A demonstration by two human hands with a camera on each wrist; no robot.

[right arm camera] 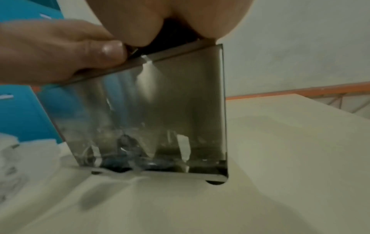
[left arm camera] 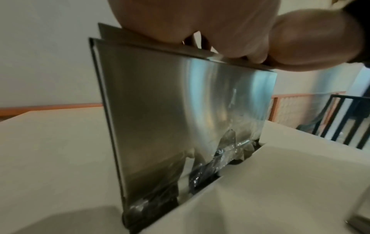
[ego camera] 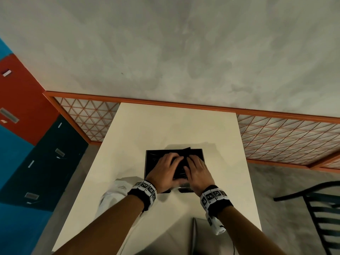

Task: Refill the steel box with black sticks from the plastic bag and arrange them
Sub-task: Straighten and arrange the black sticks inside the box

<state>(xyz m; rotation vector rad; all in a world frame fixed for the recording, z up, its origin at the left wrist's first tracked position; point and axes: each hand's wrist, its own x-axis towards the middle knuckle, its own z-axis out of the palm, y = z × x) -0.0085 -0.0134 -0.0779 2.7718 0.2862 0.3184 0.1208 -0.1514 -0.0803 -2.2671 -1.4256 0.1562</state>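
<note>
The steel box (ego camera: 147, 162) stands upright in the middle of the cream table (ego camera: 165, 126), packed with black sticks (ego camera: 156, 157) that stand on end. Both hands lie over its open top. My left hand (ego camera: 165, 168) covers the left half, its fingers resting on the stick tops and its thumb along the near rim. My right hand (ego camera: 197, 170) covers the right half the same way. The wrist views show the box's shiny near wall (left arm camera: 180, 110) (right arm camera: 160, 102) under the palms. The crumpled plastic bag (ego camera: 114, 196) (right arm camera: 24, 152) lies on the table to the left.
A steel piece (ego camera: 198, 234) stands at the table's near edge. To the right of the table is a black slatted chair (ego camera: 322, 218). An orange lattice partition (ego camera: 276, 133) runs behind the table, and coloured lockers (ego camera: 27, 107) fill the left.
</note>
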